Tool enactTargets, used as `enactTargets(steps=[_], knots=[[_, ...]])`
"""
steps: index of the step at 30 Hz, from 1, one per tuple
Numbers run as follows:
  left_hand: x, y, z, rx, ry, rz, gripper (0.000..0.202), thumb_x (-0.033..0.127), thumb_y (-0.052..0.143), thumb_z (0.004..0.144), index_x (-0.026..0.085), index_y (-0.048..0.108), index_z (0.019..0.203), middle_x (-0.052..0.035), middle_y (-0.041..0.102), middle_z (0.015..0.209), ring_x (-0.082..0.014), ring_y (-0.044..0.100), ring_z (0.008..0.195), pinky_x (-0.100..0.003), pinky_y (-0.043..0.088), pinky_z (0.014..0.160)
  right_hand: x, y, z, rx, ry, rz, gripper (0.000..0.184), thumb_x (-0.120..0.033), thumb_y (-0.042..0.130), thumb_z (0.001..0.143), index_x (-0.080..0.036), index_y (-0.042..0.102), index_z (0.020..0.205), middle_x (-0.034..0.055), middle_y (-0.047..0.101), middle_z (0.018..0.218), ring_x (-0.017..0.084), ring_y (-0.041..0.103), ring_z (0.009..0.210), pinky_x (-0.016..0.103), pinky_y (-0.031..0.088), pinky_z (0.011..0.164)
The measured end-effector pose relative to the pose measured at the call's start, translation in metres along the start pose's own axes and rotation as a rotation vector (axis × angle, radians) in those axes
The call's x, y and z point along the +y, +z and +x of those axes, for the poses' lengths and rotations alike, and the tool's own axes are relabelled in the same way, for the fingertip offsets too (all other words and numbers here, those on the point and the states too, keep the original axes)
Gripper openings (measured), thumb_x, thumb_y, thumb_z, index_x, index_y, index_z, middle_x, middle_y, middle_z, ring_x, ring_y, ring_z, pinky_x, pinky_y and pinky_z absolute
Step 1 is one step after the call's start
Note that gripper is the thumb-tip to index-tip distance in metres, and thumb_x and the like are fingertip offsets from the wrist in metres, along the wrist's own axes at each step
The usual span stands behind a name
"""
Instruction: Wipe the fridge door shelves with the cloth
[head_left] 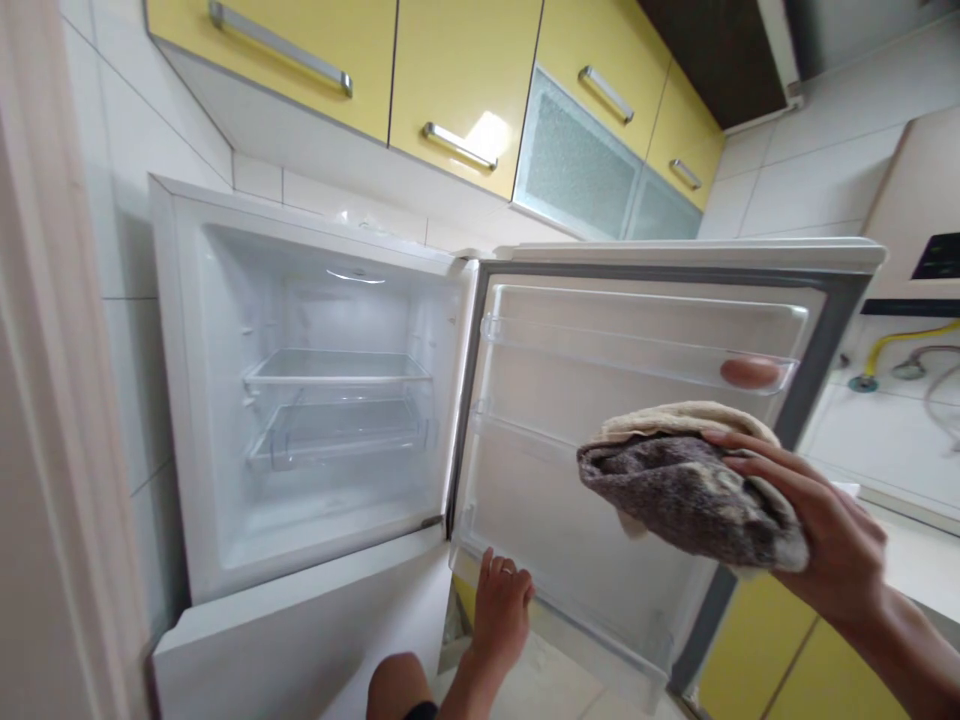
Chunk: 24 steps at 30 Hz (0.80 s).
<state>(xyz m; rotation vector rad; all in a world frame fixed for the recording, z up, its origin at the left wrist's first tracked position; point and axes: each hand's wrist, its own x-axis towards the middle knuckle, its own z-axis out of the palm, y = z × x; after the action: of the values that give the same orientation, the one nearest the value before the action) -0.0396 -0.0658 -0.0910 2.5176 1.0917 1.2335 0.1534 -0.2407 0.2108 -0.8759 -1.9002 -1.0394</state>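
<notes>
My right hand [832, 540] is closed round a folded cloth [682, 490], dark grey-brown on one side and cream on the other. It holds the cloth up in front of the open refrigerator door [585, 390]. Lower down, my left hand [504, 605] rests at the clear bottom door shelf [570, 620], its fingers curled over the rim near the hinge side. A smooth reddish-brown rounded thing [750, 372] shows behind the clear front of the upper door shelf [637, 350]. The refrigerator compartment [330, 530] stands open at left, with a glass shelf [337, 368] and a clear drawer [345, 435] inside.
Yellow wall cabinets [465, 60] with metal handles hang above the refrigerator. A white lower door [300, 640] is below the compartment. My knee [397, 685] shows at the bottom. On the right are a counter [915, 560], a yellow pipe [900, 340] and a wall-mounted appliance [915, 200].
</notes>
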Motion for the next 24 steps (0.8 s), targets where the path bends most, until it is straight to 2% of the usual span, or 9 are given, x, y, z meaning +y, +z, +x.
enactTargets(steps=[3,8,11,13,16,19,20,22,24], knots=[[-0.002,-0.008,0.000,-0.044,0.010,-0.067,0.024,0.007,0.055,0.091,0.022,0.072,0.084,-0.0013,0.068,0.084,-0.0193,0.064,0.095,-0.058,0.036,0.119,-0.006,-0.008,-0.016,0.105,0.177,0.102,0.056,-0.027,0.075,0.083,-0.040,0.062,0.137,0.0058,0.070,0.129,0.038,0.068,0.116,0.055,0.062,0.093],[-0.003,-0.028,0.003,-0.145,0.004,-0.167,0.031,0.007,0.056,0.091,0.027,0.077,0.104,-0.0015,0.074,0.093,-0.0197,0.066,0.103,-0.061,0.029,0.122,-0.027,-0.004,-0.026,0.311,0.352,0.266,0.041,-0.036,0.075,0.082,-0.037,0.071,0.123,0.0052,0.072,0.120,0.041,0.068,0.114,0.065,0.056,0.100],[-0.007,-0.034,0.004,-0.192,0.001,-0.193,0.032,0.011,0.056,0.092,0.028,0.077,0.109,-0.0025,0.077,0.103,-0.0217,0.066,0.112,-0.062,0.028,0.123,-0.039,0.002,-0.028,0.426,0.488,0.367,0.027,-0.037,0.064,0.090,-0.031,0.073,0.114,0.0058,0.075,0.113,0.037,0.071,0.110,0.061,0.058,0.096],[-0.011,-0.035,0.002,-0.178,0.011,-0.203,0.032,0.013,0.055,0.093,0.028,0.077,0.110,-0.0036,0.077,0.112,-0.0243,0.065,0.119,-0.065,0.029,0.122,-0.047,0.006,-0.029,0.431,0.548,0.420,0.027,-0.038,0.053,0.096,-0.028,0.073,0.111,0.0070,0.076,0.112,0.033,0.072,0.108,0.055,0.061,0.092],[-0.016,-0.035,-0.004,-0.028,0.054,-0.239,0.031,0.017,0.050,0.095,0.025,0.077,0.108,-0.0059,0.078,0.113,-0.0256,0.068,0.117,-0.062,0.043,0.116,-0.059,0.012,-0.025,0.370,0.556,0.439,0.022,-0.036,0.056,0.096,-0.025,0.071,0.108,0.0082,0.076,0.112,0.029,0.073,0.107,0.046,0.062,0.089],[-0.006,-0.051,-0.014,0.250,0.024,-0.321,0.029,0.026,0.048,0.098,0.023,0.076,0.105,-0.0081,0.079,0.103,-0.0229,0.074,0.101,-0.044,0.062,0.094,-0.068,0.020,-0.016,0.320,0.481,0.435,0.025,-0.029,0.067,0.088,-0.025,0.069,0.113,0.0085,0.076,0.113,0.029,0.073,0.108,0.043,0.062,0.088],[0.002,-0.062,-0.018,0.340,-0.009,-0.356,0.028,0.030,0.050,0.099,0.023,0.076,0.104,-0.0083,0.079,0.100,-0.0224,0.074,0.096,-0.040,0.064,0.087,-0.069,0.023,-0.014,0.303,0.458,0.432,0.029,-0.027,0.069,0.087,-0.025,0.068,0.116,0.0085,0.076,0.114,0.029,0.072,0.109,0.043,0.062,0.089],[0.029,-0.091,-0.028,0.482,-0.077,-0.444,0.026,0.034,0.053,0.098,0.022,0.076,0.103,-0.0088,0.079,0.099,-0.0224,0.075,0.094,-0.036,0.064,0.084,-0.071,0.032,-0.008,0.274,0.433,0.422,0.035,-0.025,0.072,0.084,-0.025,0.066,0.119,0.0084,0.075,0.116,0.028,0.072,0.110,0.040,0.061,0.090],[0.064,-0.127,-0.037,0.543,-0.150,-0.579,0.026,0.034,0.054,0.099,0.024,0.074,0.111,-0.0095,0.077,0.108,-0.0230,0.074,0.101,-0.036,0.063,0.087,-0.073,0.044,-0.002,0.258,0.429,0.411,0.037,-0.024,0.074,0.083,-0.025,0.065,0.119,0.0085,0.075,0.116,0.026,0.072,0.110,0.037,0.060,0.091]])
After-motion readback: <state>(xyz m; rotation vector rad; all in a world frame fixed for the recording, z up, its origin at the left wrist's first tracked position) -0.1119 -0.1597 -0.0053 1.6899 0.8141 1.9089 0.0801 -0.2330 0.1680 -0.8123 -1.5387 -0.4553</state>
